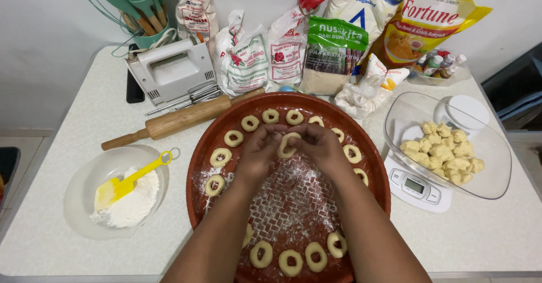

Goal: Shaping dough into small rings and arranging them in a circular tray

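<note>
Left hand: the left hand (pixel 258 147) is hovering over the upper middle of the tray, fingers pinching together on one side of a pale dough ring (pixel 288 144)
Right hand: the right hand (pixel 323 146) is meeting it from the other side, fingertips clamping the same ring
Dough ring: being held between both hands, just above the tray, upright-tilted so its hole is showing
Tray: a round reddish-brown woven tray (pixel 372 175), flour-dusted in the centre, is sitting on the white surface (pixel 497 232); more rings are lying along its rim, top and bottom
Left of tray: a clear bowl of white flour (pixel 132 204) is carrying a yellow silicone spatula (pixel 121 184); a wooden rolling pin (pixel 180 119) is lying beyond it, beside a white hand mixer (pixel 169 71)
Right of tray: a clear glass bowl of pale dough lumps (pixel 446 153) is resting on a white digital scale (pixel 418 188)
Back edge: bags of baking ingredients (pixel 333 51) are leaning against the wall
</note>
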